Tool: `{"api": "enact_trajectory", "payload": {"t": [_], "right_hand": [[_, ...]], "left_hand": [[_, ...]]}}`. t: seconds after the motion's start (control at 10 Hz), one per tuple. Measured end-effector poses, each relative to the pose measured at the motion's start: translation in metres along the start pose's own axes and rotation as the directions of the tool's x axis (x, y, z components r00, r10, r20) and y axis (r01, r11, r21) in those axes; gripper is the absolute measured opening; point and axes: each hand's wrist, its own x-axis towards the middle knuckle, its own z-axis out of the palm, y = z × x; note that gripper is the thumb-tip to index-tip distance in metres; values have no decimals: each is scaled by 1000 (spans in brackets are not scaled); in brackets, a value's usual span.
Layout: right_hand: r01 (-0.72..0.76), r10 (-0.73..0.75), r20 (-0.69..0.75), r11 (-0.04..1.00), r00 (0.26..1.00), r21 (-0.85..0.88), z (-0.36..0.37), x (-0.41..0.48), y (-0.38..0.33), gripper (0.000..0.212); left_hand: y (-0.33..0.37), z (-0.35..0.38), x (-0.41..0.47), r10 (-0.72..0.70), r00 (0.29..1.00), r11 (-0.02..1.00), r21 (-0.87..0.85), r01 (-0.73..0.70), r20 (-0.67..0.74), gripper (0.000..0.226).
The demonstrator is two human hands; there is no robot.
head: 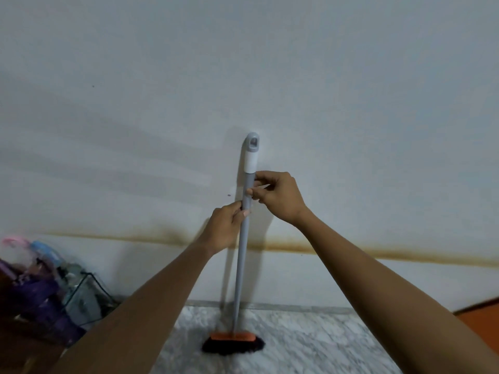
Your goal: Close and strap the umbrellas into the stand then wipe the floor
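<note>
Clasping round grey broom pole (241, 255), left hand (225, 228) grip under right hand (278, 195) grip, marbled floor (310, 344)

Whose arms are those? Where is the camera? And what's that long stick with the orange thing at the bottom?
There is no machine here, only a person. The camera sits on the person's head and looks forward and down, so you see their own two arms reaching out. The left hand and the right hand both hold the grey handle of a broom. Its orange head, with black bristles, rests on the marbled floor close to the white wall. At the far left, a bit blurry, umbrellas stand in a wire stand.
</note>
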Motion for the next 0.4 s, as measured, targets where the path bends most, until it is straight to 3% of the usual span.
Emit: {"api": "enact_trajectory", "payload": {"t": [0.3,0.4], "right_hand": [[-65,66,-39,997,997,38,-3,-9,4,15],[-87,86,-18,995,996,-45,-8,-19,5,34]], "left_hand": [[7,1,-6,-97,995,994,-54,97,11,29],[8,0,-24,-206,978,977,-65,205,-16,56]]}}
